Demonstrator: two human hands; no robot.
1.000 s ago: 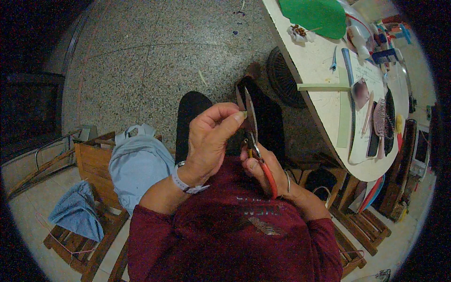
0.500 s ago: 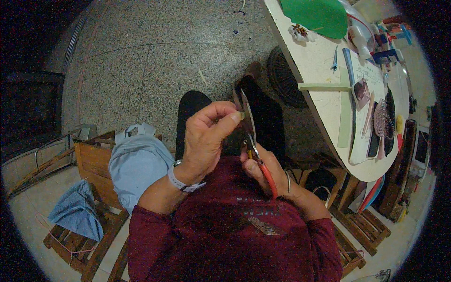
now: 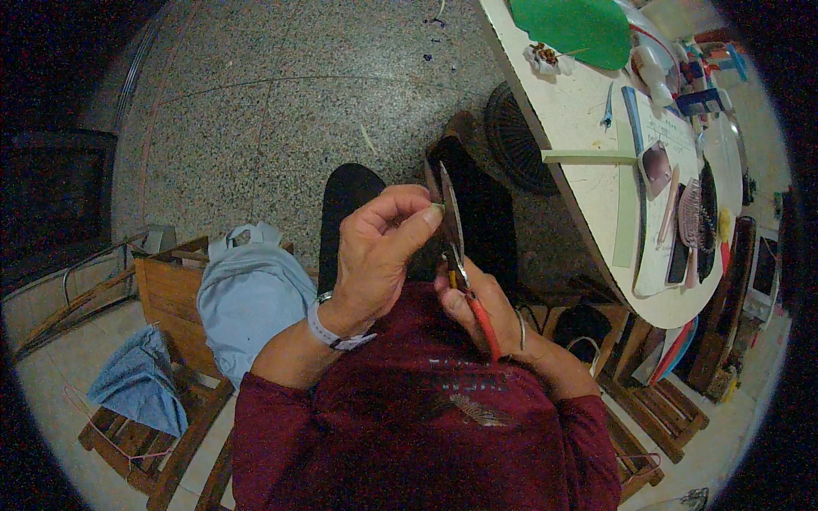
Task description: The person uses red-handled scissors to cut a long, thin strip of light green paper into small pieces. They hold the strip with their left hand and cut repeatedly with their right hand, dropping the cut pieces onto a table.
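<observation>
Above my lap, my left hand pinches a small pale green piece between thumb and fingertips. Most of that piece is hidden by the fingers, so its full shape does not show. My right hand is wrapped round a pair of scissors with red handles. Their long metal blades point away from me, slightly apart. The pinched piece is right at the blades, close beside or between them; I cannot tell which.
To the right, a pale table carries a green sheet, a long pale green strip jutting past its edge, a hairbrush and papers. A round black fan stands below it. At left are a light-blue backpack and wooden stools.
My left hand has shifted very slightly to the right, with the pale green piece still pinched. The scissor blades look a little closer together.
</observation>
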